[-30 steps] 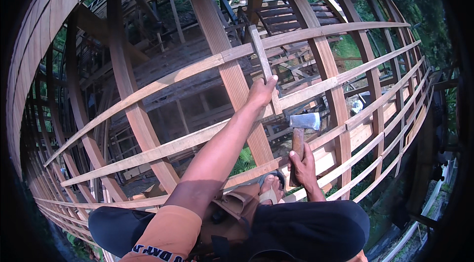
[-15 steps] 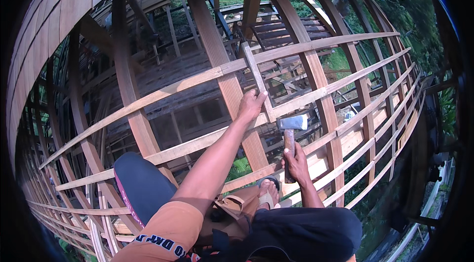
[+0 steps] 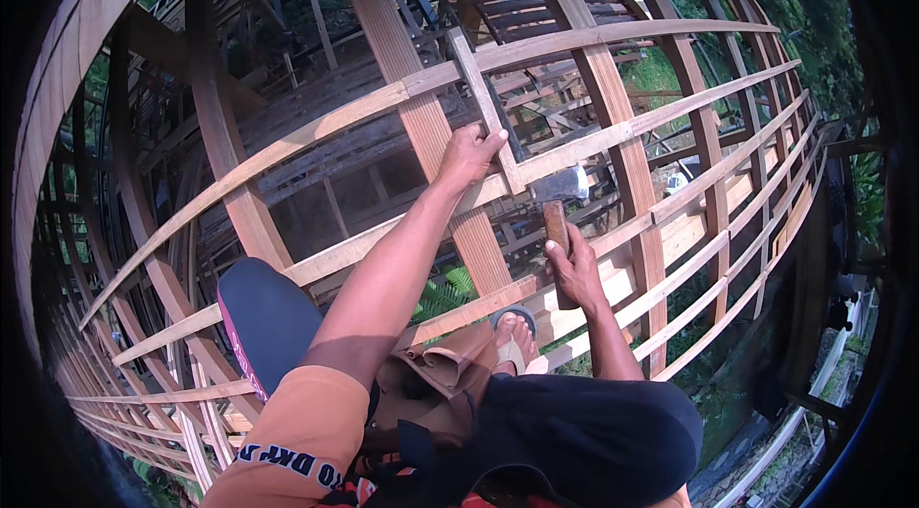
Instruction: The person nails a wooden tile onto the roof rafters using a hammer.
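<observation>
1. Wooden strip: a short, narrow piece laid against the curved lattice of battens; its long axis runs diagonally, upper end pointing up and to the left, lower end down and to the right, where it meets a horizontal batten just beside the hammer head
2. Left hand: fingers closed round the strip's lower half, pressing it to the frame, fingertips lying just beside the striking zone
3. Hammer: upright, metal head at the top and close to the strip's lower end; whether head and wood touch cannot be told
4. Right hand: wrapped firmly round the wooden handle, well below the head
5. Likely faults: a glancing blow may catch the left fingertips, since they sit so near the head; a loosely held strip may swing off its diagonal when struck
6. Footing: a sandalled foot rests on a lower batten above open gaps, so a shift of weight during a swing may upset balance
</observation>
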`<state>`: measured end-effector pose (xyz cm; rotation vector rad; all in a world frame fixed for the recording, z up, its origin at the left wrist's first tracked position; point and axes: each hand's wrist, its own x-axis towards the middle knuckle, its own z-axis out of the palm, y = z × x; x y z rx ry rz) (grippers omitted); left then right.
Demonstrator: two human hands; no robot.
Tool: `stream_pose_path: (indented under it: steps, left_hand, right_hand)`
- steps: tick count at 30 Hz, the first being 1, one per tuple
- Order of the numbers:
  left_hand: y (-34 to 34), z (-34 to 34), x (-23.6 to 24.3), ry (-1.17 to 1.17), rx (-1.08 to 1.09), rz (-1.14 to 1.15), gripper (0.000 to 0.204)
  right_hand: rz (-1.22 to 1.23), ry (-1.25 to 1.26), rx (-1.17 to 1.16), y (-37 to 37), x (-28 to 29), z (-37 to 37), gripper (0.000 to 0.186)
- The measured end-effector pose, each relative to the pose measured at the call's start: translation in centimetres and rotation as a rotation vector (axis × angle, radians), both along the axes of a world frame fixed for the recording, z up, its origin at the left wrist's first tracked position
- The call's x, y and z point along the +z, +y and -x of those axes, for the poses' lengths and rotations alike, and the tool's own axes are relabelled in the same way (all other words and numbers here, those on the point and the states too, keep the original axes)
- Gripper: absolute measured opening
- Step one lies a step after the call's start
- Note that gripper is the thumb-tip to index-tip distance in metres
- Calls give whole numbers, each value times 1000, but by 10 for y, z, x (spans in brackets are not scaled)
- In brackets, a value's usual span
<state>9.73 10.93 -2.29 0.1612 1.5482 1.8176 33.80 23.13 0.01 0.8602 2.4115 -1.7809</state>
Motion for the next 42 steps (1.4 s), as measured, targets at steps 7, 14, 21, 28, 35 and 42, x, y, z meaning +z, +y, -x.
stream_pose_path:
  steps: [7,14,21,28,35,42]
  left_hand:
    - [-6,6,-10,83,-33,99,30]
    - [1,9,-44,153,-52,163,30]
    - [10,3,-55,123,57,74,46]
    - [5,13,-51,181,73,135,47]
    - [-7,10,12,116,-95,330,42]
    - [-120,-51,132,334,-951,264,27]
  right_hand:
    - [160,13,-43,-8,-9,-12,32]
    - [92,18,-44,-5,2,-1,29]
    - [173,-7,-100,-7,3,-10,25]
    - [172,11,-107,-8,4,-22,22]
    - [102,18,-128,-7,7,-29,25]
    - [25,35,-106,-15,36,-37,30]
